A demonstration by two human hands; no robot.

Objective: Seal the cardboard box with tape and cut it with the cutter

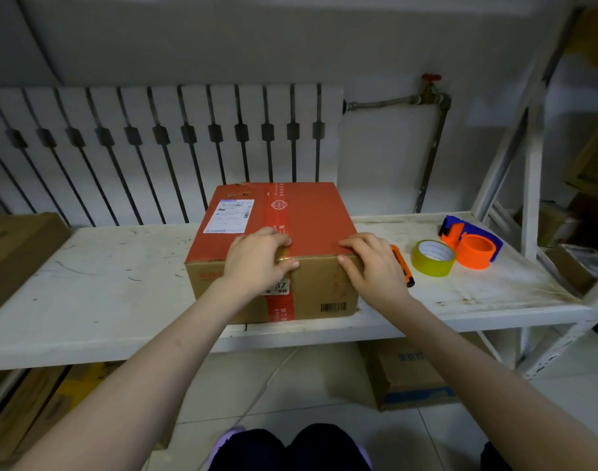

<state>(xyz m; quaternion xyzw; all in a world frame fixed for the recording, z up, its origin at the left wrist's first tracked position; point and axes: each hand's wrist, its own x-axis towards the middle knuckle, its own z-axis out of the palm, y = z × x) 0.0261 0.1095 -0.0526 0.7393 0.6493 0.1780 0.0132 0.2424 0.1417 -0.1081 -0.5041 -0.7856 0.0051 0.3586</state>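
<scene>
Cardboard box (pixel 274 246) on the table (pixel 104 294), near its front edge; left hand (pixel 257 263) and right hand (pixel 375 263) flat on the near top edge, fingers pressed together, holding nothing; tape roll (pixel 433 258) and cutter (pixel 404 266) lie just right; press flaps flush before taping.

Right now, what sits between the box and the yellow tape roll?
Head view: the orange cutter lies between the cardboard box and yellow tape roll, partly hidden behind the right hand.
</scene>
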